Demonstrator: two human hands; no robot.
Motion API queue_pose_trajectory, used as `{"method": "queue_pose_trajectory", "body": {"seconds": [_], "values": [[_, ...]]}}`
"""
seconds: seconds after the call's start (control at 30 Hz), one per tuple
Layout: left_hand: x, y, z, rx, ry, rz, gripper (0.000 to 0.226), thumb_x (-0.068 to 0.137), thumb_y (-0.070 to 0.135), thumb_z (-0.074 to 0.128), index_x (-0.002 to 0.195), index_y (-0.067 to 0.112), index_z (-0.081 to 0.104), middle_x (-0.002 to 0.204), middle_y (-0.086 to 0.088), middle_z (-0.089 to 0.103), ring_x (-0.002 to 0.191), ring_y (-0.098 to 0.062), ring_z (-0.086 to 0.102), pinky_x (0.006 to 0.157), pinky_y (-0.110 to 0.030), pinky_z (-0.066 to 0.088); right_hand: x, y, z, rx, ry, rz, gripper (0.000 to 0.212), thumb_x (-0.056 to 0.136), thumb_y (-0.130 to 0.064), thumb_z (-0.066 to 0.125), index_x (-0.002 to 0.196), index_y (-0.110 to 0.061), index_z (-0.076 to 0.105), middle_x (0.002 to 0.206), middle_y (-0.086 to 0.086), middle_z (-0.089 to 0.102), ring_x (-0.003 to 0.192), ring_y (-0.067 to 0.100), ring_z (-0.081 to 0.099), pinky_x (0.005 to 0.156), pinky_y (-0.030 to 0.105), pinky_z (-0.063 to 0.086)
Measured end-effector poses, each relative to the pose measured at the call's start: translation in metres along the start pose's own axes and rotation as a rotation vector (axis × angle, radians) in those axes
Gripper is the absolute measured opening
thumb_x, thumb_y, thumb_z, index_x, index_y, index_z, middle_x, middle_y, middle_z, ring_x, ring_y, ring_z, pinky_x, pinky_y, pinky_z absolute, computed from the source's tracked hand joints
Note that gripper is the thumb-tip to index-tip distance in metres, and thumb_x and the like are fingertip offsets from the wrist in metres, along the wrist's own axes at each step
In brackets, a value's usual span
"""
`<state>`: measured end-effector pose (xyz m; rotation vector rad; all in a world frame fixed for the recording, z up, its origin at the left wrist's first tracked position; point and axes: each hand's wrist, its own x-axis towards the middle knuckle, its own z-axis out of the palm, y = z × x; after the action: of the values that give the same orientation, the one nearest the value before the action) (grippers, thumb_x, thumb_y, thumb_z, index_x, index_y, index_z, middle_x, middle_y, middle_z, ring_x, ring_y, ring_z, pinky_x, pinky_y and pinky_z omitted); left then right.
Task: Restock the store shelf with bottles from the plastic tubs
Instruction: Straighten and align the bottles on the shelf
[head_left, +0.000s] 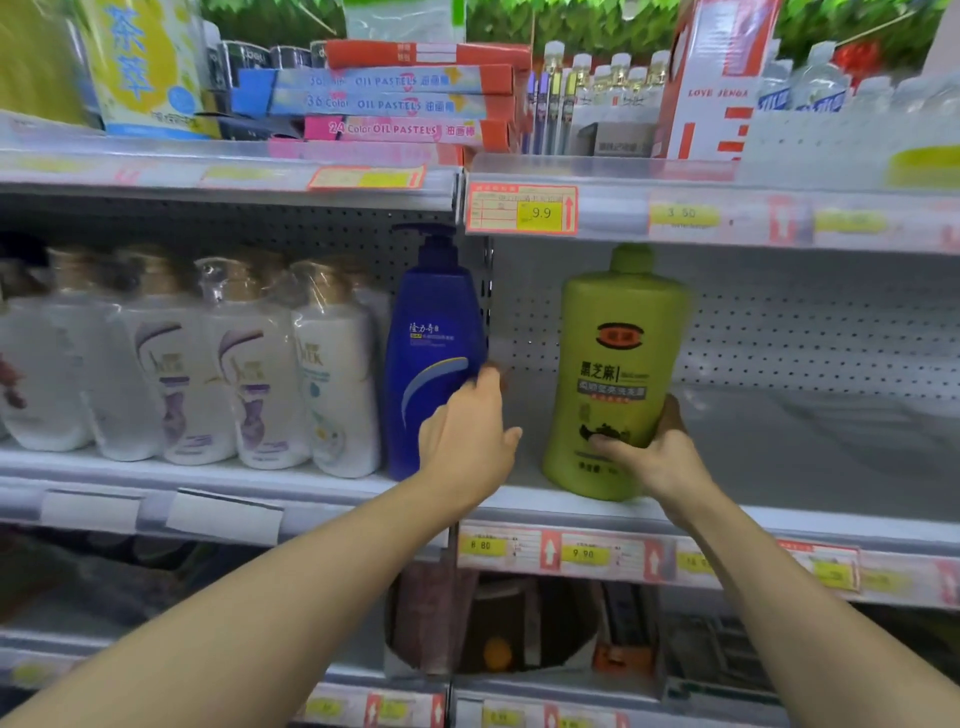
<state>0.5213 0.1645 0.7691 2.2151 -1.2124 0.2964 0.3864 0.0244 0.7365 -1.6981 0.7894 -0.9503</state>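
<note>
A blue pump bottle (434, 343) stands upright on the middle shelf (779, 467), at the right end of a row of white bottles (249, 364). My left hand (467, 441) is against its lower right side, fingers curled round its edge. A large green bottle (618, 364) stands on the same shelf to the right. My right hand (654, 452) grips its lower right part, thumb across the front. No plastic tubs are in view.
The shelf right of the green bottle is bare, backed by pegboard. The upper shelf carries oil pastel boxes (395, 104), a Jenga box (711, 83) and small bottles. Price tags (522, 208) line the shelf rails. Dark items sit on the lower shelf.
</note>
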Motion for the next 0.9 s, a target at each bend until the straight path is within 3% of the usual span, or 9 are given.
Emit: {"method": "queue_pose_trajectory", "body": {"seconds": [0.07, 0.2, 0.53, 0.77, 0.9], "values": [[-0.003, -0.003, 0.001, 0.010, 0.008, 0.002, 0.042, 0.090, 0.030, 0.061, 0.122, 0.017, 0.038, 0.117, -0.004, 0.058, 0.105, -0.030, 0.058, 0.077, -0.041, 0.047, -0.002, 0.002, 0.005, 0.010, -0.042, -0.019, 0.068, 0.071, -0.008, 0.081, 0.123, -0.021, 0.039, 0.105, -0.007, 0.064, 0.098, 0.011, 0.062, 0.085, 0.033, 0.051], [-0.006, -0.011, 0.000, 0.009, 0.030, -0.006, 0.043, 0.089, 0.030, 0.063, 0.124, 0.020, 0.040, 0.118, -0.001, 0.058, 0.105, -0.027, 0.058, 0.080, -0.043, 0.050, -0.008, -0.001, 0.023, 0.002, -0.085, -0.053, 0.066, 0.072, -0.011, 0.080, 0.124, -0.019, 0.040, 0.107, -0.006, 0.064, 0.098, 0.007, 0.062, 0.078, 0.024, 0.051], [-0.009, -0.032, -0.005, 0.022, 0.007, -0.053, 0.040, 0.088, 0.027, 0.064, 0.121, 0.021, 0.043, 0.116, 0.001, 0.058, 0.103, -0.026, 0.060, 0.084, -0.043, 0.050, -0.010, -0.012, 0.032, -0.108, -0.182, 0.013, 0.057, 0.077, -0.015, 0.078, 0.123, -0.018, 0.045, 0.108, -0.004, 0.064, 0.100, 0.014, 0.060, 0.084, 0.028, 0.048], [-0.013, -0.036, -0.004, 0.024, 0.021, -0.038, 0.037, 0.088, 0.027, 0.064, 0.118, 0.020, 0.043, 0.110, 0.001, 0.058, 0.099, -0.026, 0.060, 0.080, -0.040, 0.050, -0.016, -0.012, 0.031, -0.247, -0.192, 0.079, 0.046, 0.080, -0.015, 0.074, 0.108, -0.023, 0.038, 0.107, -0.003, 0.056, 0.103, 0.017, 0.053, 0.090, 0.031, 0.044], [-0.018, -0.040, -0.005, 0.023, 0.020, -0.053, 0.036, 0.088, 0.026, 0.063, 0.117, 0.021, 0.043, 0.110, 0.002, 0.058, 0.099, -0.023, 0.060, 0.077, -0.036, 0.049, -0.017, -0.014, 0.033, -0.281, -0.188, 0.102, 0.045, 0.080, -0.017, 0.074, 0.110, -0.020, 0.040, 0.111, -0.002, 0.057, 0.106, 0.019, 0.053, 0.095, 0.033, 0.045]]}}
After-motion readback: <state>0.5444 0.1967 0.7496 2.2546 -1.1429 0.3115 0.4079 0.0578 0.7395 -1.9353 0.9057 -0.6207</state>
